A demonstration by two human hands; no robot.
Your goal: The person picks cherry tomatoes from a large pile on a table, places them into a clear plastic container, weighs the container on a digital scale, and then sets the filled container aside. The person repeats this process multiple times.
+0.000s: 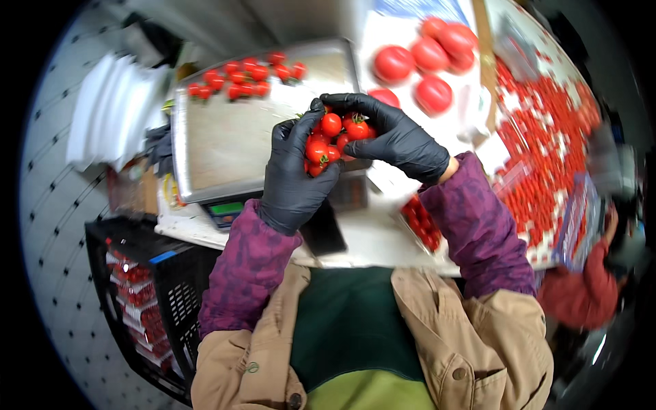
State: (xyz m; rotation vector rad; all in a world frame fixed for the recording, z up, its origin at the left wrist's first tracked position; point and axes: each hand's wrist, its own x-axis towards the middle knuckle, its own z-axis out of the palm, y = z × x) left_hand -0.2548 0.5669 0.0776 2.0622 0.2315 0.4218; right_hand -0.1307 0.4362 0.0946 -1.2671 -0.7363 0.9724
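Between my two black-gloved hands is a heap of red cherry tomatoes (pixel 332 124), some with green stems. My left hand (pixel 300 169) cups them from the left and below, and my right hand (pixel 394 136) curls round them from the right. They are held above the right edge of a metal weighing pan (pixel 225 138). More cherry tomatoes (pixel 247 77) lie at the far side of that pan. Under its near edge shows a digital scale's display (pixel 227 208). A dark phone-like slab (pixel 324 230) lies below my hands. Whether a container is under the held tomatoes cannot be seen.
Large tomatoes (pixel 393 64) lie beyond my right hand. A clear tray of small red tomatoes (pixel 421 223) sits by my right sleeve. Many small red fruits (pixel 543 154) cover the right table. White trays (pixel 110 110) and a black crate (pixel 169 277) stand left. A person in red (pixel 584 287) is at right.
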